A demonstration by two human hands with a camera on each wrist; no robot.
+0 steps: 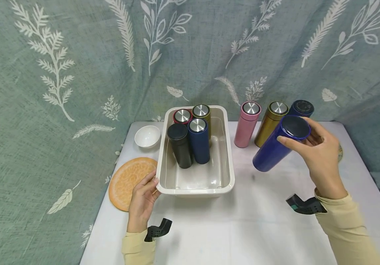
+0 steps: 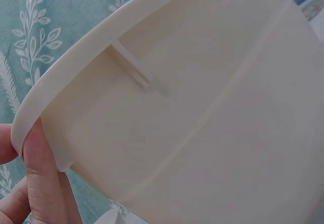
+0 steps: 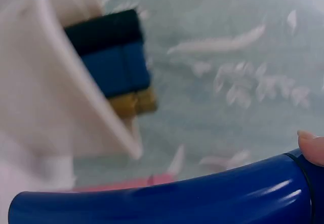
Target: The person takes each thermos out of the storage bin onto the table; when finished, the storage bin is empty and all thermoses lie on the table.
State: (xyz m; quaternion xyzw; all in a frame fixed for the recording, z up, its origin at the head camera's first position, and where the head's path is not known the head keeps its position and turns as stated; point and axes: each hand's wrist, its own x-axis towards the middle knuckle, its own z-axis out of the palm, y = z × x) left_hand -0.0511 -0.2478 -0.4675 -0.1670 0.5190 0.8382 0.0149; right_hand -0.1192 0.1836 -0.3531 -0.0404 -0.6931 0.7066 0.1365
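A glossy blue bottle (image 1: 273, 149) with a black lid is gripped near its top by my right hand (image 1: 320, 151). It tilts in the air above the table, right of a white plastic bin (image 1: 228, 162). My left hand (image 1: 145, 195) pinches the bin's near left corner, thumb and fingers about the rim (image 2: 76, 57). Inside the bin stand a black bottle (image 1: 180, 147), a dark blue bottle (image 1: 199, 143), a red bottle (image 1: 182, 116) and an olive-gold bottle (image 1: 201, 111). In the right wrist view the blue bottle (image 3: 167, 203) crosses the bottom, with one fingertip on it.
Behind the held bottle are a pink bottle (image 1: 245, 127), a gold bottle (image 1: 267, 127) and a navy bottle (image 1: 302, 108). A small white bowl (image 1: 147, 136) and an orange-slice mat (image 1: 123, 184) lie left of the bin. A patterned curtain (image 1: 176, 55) hangs behind the white table (image 1: 243, 235).
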